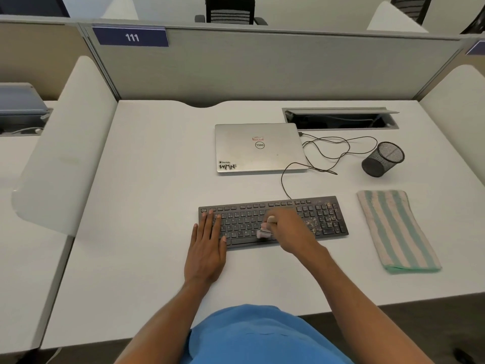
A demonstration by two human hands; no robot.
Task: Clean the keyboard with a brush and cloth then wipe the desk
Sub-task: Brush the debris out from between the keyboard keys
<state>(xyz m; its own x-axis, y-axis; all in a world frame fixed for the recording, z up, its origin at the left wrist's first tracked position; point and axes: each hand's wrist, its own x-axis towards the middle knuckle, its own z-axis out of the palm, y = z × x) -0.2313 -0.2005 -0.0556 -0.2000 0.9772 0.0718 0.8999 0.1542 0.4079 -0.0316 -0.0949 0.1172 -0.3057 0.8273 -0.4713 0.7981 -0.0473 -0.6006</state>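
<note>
Count: 1 black keyboard [322, 219] on the white desk [147, 206], 1 small brush [263, 232], 1 striped cloth [396, 229], 2 hands. Also 1 silver Dell laptop [258, 148] w/ lid closed, 1 black mesh pen cup [383, 158] lying on its side, 1 thin black cable [328, 145] looping from the keyboard's back edge toward the laptop's right side, 1 open cable hatch [341, 119] at the desk's rear, and 1 partition label [131, 37] reading 111.

The left hand [207, 248] lies flat w/ fingers straight, fingertips on the keyboard's left end and palm on the desk in front of it. The right hand [288, 229] is curled round the brush handle over the keyboard's middle, w/ the brush head on the lower key rows. Crumbs [312, 223] are scattered over the keys btwn the right hand and the numpad.

The cloth is folded flat on the desk, near the keyboard's right end but apart from it.

Hard to make out:
- The right hand & brush are motion-blurred, so the exact grip and bristles are unclear.
- The right hand hides most of the handle and the keys beneath it.
- Key legends are too small to read.
- The hatch interior is dark.
- 1 office chair [229, 10] beyond the partition is cut off at the top edge.
</note>
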